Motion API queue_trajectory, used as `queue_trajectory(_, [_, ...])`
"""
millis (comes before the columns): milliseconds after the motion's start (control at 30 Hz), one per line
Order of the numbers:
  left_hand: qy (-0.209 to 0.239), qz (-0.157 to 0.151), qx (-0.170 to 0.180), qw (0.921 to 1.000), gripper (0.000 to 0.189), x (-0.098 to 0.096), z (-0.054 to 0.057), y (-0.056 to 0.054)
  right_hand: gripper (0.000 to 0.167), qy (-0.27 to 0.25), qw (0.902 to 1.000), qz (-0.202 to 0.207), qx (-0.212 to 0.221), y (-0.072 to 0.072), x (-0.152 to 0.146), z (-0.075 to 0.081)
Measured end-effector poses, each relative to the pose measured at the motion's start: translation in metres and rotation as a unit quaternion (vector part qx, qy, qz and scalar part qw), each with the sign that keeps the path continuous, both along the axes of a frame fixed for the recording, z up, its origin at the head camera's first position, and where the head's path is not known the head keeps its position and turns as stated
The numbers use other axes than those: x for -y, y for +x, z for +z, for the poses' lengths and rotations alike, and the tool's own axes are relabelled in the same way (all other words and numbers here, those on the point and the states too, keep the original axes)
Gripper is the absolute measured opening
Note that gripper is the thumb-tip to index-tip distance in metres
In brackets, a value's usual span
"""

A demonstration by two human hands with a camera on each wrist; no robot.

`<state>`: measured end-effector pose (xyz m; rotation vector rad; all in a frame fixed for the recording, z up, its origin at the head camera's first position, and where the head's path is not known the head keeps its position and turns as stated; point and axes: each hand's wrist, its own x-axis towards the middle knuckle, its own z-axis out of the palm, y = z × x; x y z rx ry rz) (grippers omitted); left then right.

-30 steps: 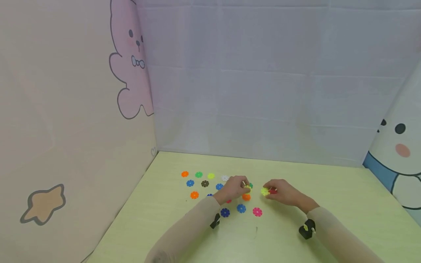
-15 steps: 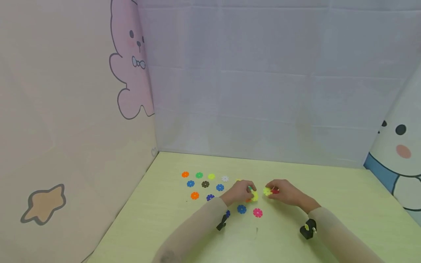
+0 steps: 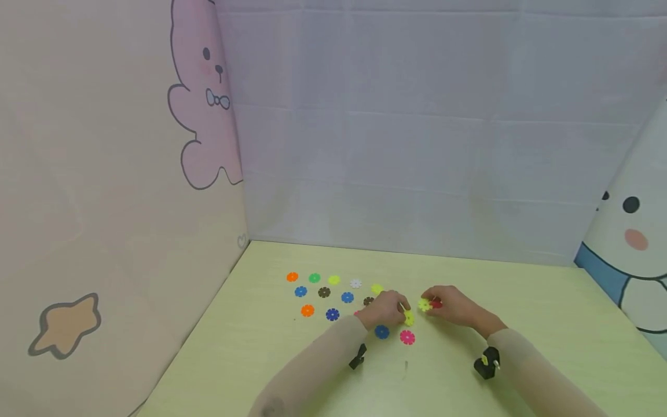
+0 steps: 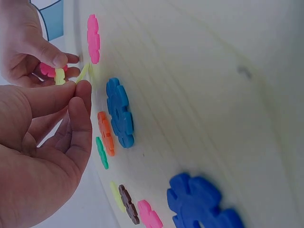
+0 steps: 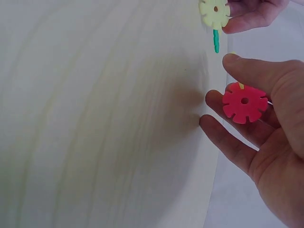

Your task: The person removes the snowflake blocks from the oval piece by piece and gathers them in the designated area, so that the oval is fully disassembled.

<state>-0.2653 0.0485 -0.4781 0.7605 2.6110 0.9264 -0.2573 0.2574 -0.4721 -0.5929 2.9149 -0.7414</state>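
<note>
My left hand [image 3: 384,308] pinches a yellow notched snowflake disc [image 3: 409,318] between thumb and index finger, held near the tabletop. In the right wrist view that disc [image 5: 214,13] shows its round centre hole. A short gap to the right, my right hand [image 3: 452,305] holds a red snowflake disc [image 5: 244,102] joined to another yellow snowflake disc [image 3: 424,304]; the thumb and fingers hide part of the pair. The two yellow discs are apart. A pink disc [image 3: 407,337] and a blue disc [image 3: 382,332] lie flat just below the left hand.
Several more snowflake discs lie in loose rows to the left, including an orange one [image 3: 307,310], a dark blue one [image 3: 332,314] and a white one [image 3: 356,283]. Some are partly covered by the left hand and forearm. Cloth walls [image 3: 417,145] border the pale table [image 3: 547,324].
The left hand has moved right and slightly nearer the person with its yellow disc, closing towards the right hand. The right hand, with its joined discs, has barely shifted.
</note>
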Motion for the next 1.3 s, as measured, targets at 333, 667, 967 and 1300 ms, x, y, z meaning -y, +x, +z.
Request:
queue_trajectory(333, [-0.006,0.012,0.000,0.9999,0.019,-0.004,-0.003,-0.001,0.032,0.002,1.0000,0.001,-0.005,0.001,0.001,0.000])
queue_trajectory(667, [-0.002,0.020,-0.008,0.9998,0.017,-0.002,0.000,0.001,0.032,-0.002,0.9999,0.009,-0.009,0.003,0.002,0.002])
queue_trajectory(967, [0.011,0.031,-0.010,0.9994,0.016,0.004,0.003,-0.003,0.034,-0.002,0.9994,0.023,-0.027,0.003,0.002,0.003])
queue_trajectory(1300, [0.064,0.038,0.001,0.9972,0.010,0.017,-0.002,-0.006,0.035,-0.006,0.9976,0.048,-0.050,0.006,0.008,0.006])
